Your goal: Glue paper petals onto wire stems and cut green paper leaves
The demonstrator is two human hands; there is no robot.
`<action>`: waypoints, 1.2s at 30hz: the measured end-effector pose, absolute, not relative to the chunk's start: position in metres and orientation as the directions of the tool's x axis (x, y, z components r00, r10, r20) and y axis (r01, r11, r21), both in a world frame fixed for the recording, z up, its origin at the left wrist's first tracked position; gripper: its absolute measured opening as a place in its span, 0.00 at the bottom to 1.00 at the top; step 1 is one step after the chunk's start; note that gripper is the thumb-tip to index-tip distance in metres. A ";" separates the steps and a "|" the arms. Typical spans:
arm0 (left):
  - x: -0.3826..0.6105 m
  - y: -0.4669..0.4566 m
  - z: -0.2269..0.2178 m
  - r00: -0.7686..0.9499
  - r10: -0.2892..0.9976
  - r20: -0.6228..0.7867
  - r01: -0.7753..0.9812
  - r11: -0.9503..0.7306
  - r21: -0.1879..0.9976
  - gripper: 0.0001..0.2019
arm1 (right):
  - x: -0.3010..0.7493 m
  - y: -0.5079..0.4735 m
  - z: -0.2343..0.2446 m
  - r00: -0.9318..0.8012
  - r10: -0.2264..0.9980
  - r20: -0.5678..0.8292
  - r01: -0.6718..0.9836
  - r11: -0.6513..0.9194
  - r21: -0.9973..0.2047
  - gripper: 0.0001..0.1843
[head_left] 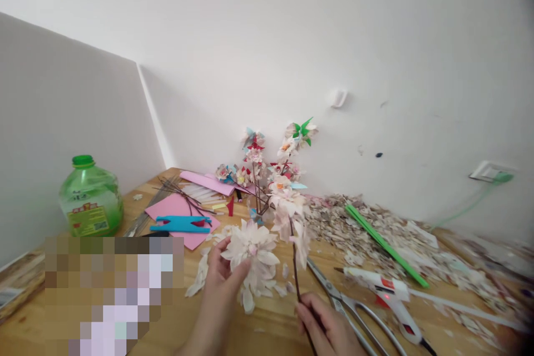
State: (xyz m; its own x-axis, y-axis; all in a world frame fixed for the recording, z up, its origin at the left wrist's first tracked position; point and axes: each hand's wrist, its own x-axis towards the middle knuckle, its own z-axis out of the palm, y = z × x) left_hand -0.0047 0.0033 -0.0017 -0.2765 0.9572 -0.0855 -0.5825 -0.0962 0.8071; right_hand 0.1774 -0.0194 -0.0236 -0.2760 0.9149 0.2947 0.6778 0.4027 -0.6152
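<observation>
My left hand (225,278) pinches a large white many-petalled flower (252,249), thumb in front and fingers partly hidden behind the petals. In my right hand (325,322) is a thin brown flower stem (294,264), held near its lower end and standing nearly upright. Pale pinkish-white blossoms (287,206) crowd the upper part of that stem. Loose white petals (202,275) lie on the table around the large flower. Behind stand handmade flower branches (254,156) with white, red and blue parts, and a green-leaved bloom (301,130) tops another; where the branches overlap is hard to make out.
Scissors (334,295) and a white glue gun (387,289) with a lit red light lie right. Petal scraps (354,228) and green strips (386,245) spread behind them. A green-capped bottle (92,200), pink paper (167,208) and a blue cut-out (181,224) are left.
</observation>
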 end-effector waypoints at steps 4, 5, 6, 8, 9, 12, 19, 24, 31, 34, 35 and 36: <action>-0.002 -0.001 0.001 -0.244 0.965 -0.099 -0.521 -0.044 0.853 0.29 | 0.177 -0.020 -0.024 -0.269 0.928 0.256 0.659 0.372 -0.654 0.18; -0.001 -0.001 0.000 -0.261 0.961 -0.092 -0.487 -0.049 0.872 0.28 | 0.177 -0.020 -0.025 -0.271 0.928 0.257 0.652 0.373 -0.660 0.18; -0.001 -0.002 -0.002 -0.286 0.954 -0.087 -0.447 -0.052 0.893 0.27 | 0.176 -0.021 -0.026 -0.272 0.928 0.255 0.641 0.372 -0.672 0.17; 0.000 -0.002 -0.006 -0.353 0.931 -0.093 -0.360 -0.043 0.932 0.25 | 0.175 -0.023 -0.027 -0.257 0.936 0.242 0.610 0.351 -0.711 0.18; 0.000 -0.002 -0.007 -0.382 0.919 -0.101 -0.321 -0.029 0.947 0.24 | 0.174 -0.023 -0.028 -0.245 0.941 0.232 0.595 0.335 -0.731 0.18; 0.000 -0.001 -0.009 -0.418 0.900 -0.127 -0.239 0.026 0.971 0.23 | 0.171 -0.025 -0.028 -0.220 0.950 0.224 0.580 0.311 -0.753 0.18; 0.005 -0.004 -0.009 -0.295 0.954 -0.054 -0.244 -0.021 0.970 0.23 | 0.169 -0.025 -0.028 -0.373 0.905 0.206 0.631 0.410 -0.658 0.15; 0.007 -0.004 -0.010 -0.306 0.950 -0.059 -0.189 0.001 0.982 0.22 | 0.169 -0.023 -0.032 -0.417 0.888 0.194 0.641 0.439 -0.630 0.15; 0.006 -0.007 -0.003 -0.311 0.946 -0.089 -0.153 0.042 0.987 0.20 | 0.166 -0.023 -0.033 -0.431 0.893 0.127 0.629 0.398 -0.668 0.16; 0.007 -0.009 -0.001 -0.312 0.949 -0.054 -0.114 0.019 0.993 0.20 | 0.164 -0.023 -0.032 -0.435 0.893 0.114 0.618 0.388 -0.684 0.17; 0.008 -0.009 -0.001 -0.312 0.949 -0.047 -0.108 0.014 0.994 0.20 | 0.164 -0.024 -0.032 -0.438 0.892 0.111 0.614 0.386 -0.689 0.17; 0.008 -0.010 -0.002 -0.310 0.950 -0.045 -0.105 0.013 0.994 0.20 | 0.164 -0.024 -0.032 -0.440 0.892 0.108 0.611 0.385 -0.692 0.17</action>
